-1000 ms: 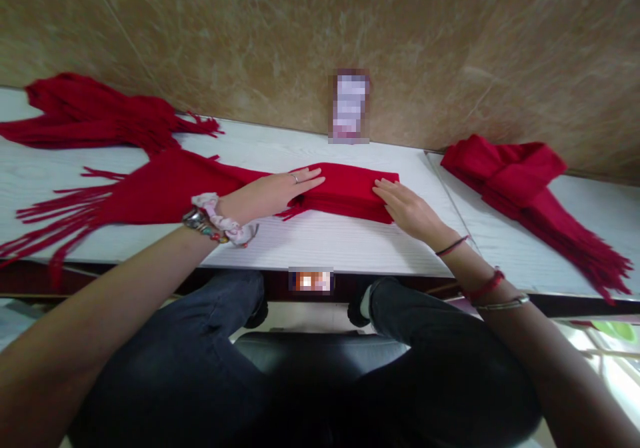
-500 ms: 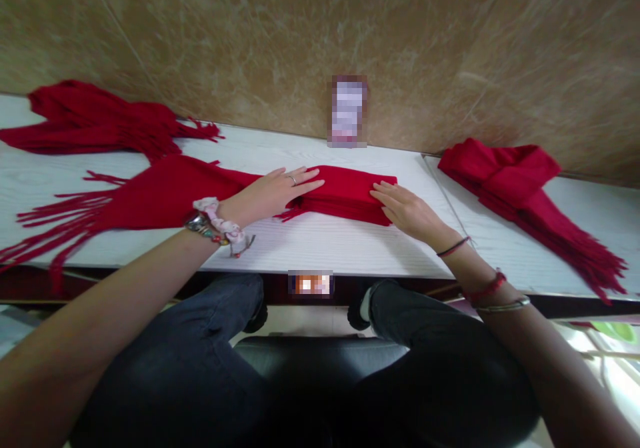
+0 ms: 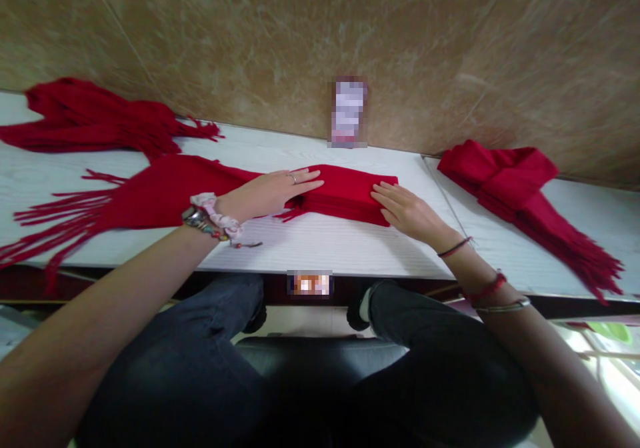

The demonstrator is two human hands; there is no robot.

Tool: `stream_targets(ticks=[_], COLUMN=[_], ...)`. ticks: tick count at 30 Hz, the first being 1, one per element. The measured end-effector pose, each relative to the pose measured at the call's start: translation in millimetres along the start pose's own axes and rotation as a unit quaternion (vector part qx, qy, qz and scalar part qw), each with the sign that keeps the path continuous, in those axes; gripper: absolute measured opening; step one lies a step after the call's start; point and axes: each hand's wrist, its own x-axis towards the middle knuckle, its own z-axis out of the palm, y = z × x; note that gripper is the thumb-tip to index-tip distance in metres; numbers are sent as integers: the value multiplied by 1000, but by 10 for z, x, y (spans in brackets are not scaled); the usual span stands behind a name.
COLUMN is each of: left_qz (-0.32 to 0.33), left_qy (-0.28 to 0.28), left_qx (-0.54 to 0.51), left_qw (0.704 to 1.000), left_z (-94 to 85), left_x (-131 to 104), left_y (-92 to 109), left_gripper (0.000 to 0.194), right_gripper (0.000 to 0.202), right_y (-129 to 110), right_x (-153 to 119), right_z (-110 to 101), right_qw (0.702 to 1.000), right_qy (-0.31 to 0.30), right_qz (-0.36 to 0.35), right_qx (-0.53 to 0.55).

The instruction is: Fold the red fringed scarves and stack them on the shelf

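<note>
A person in dark trousers (image 3: 420, 321) sits at a white wood-grain tabletop (image 3: 320, 251), where a folded red scarf (image 3: 345, 188) lies near the middle. The left hand (image 3: 270, 191), a ring (image 3: 294, 179) on one finger, rests spread across the scarf's nine o'clock end, grasping nothing; its thumb is hidden. The right hand (image 3: 410, 211) lies at the three o'clock end, unclenched, its fingers extended on top. From under the left hand, more red cloth (image 3: 155, 191) stretches toward nine o'clock to a long fringe (image 3: 55, 211), some strands hanging over the near edge. A second red scarf (image 3: 100, 118) sits bunched at ten o'clock; a third red scarf (image 3: 520, 188), loosely folded, lies at three. A pixelated object (image 3: 349, 111) shows at twelve, against the brown marbled wall (image 3: 250, 55).
</note>
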Motion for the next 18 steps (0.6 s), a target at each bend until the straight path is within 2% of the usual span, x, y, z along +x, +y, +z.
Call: stream_targets(ticks=[4,7,10,13,16,18], left_qz=[-5,-34,-57,-62,-56,-33], left_qy=[-14,33,52,12,-2,2], left_qx=[-32,-49,-46,-48,-55,-57], left_qw=[999,998,996,997,997,998], left_z=[-152,-200,-86,101,205,213], left_x=[84,295,514,623,605,554], left_y=[107,230,306,303,267,250], left_gripper=[64,52,50,55,55,52], right_gripper=[43,46,48,49,51,52], right_y=[-45,-95,-125,-67,133,324], right_x=[169,353,449,385,193,43], right_z=[-103,-105,15,172,284,321], right_qw=[998,992,988,982,976,979], right_qy=[24,37,-3,-54,-71,-65], right_qz=[56,123,154,183,208,193], right_qx=[18,12,-8,-9,7,13])
